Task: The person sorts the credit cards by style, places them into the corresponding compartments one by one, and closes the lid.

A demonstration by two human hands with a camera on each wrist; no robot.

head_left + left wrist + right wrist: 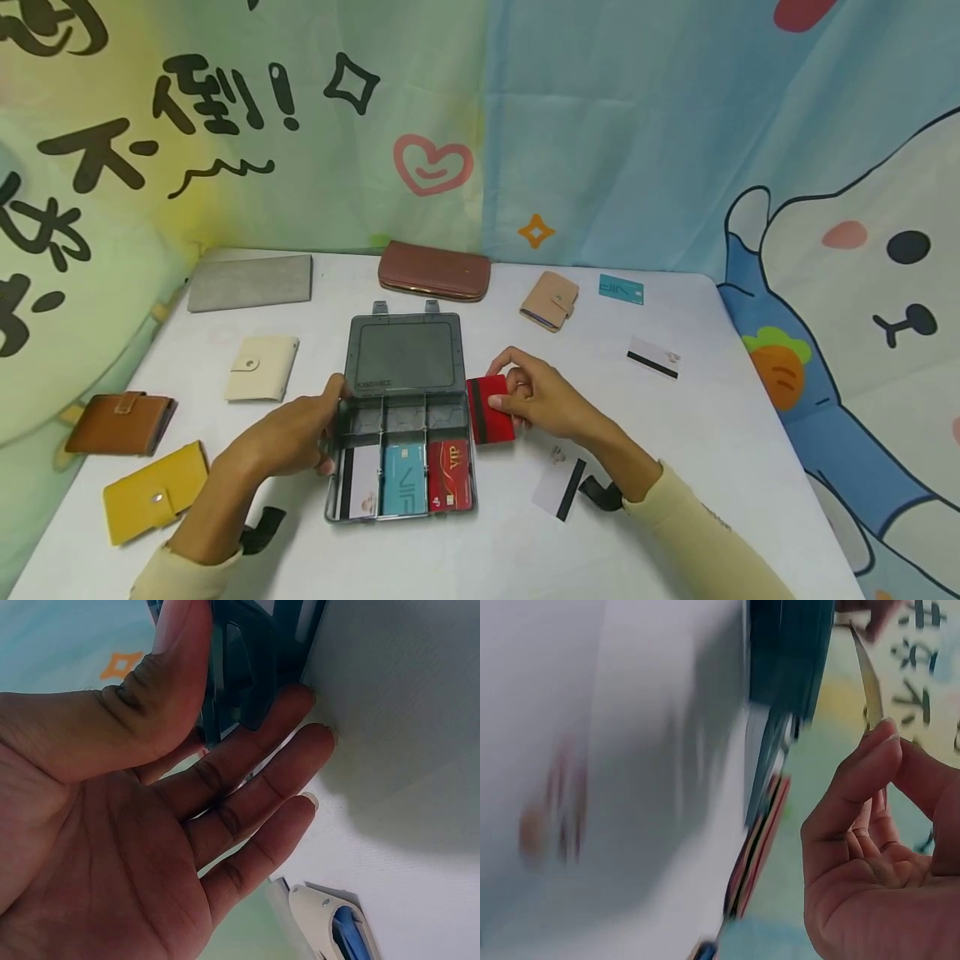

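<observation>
A dark clear plastic compartment box (405, 414) lies with its lid (406, 354) raised on the white table. Its front compartments hold a white card (365, 481), a teal VIP card (403, 479) and a red VIP card (449, 475); the back ones hold no cards. My left hand (288, 437) holds the box's left side between thumb and fingers; the left wrist view shows the box edge (255, 667) there. At the right side, my right hand (543, 396) pinches a red card with a black stripe (483, 412), which the right wrist view shows edge-on.
Right of the box lie two white striped cards (558, 487) and a teal card (621, 289). Behind are a grey wallet (251, 282), brown zip wallet (435, 271) and tan card holder (550, 300). Cream (261, 368), brown (120, 423) and yellow (155, 493) wallets lie left.
</observation>
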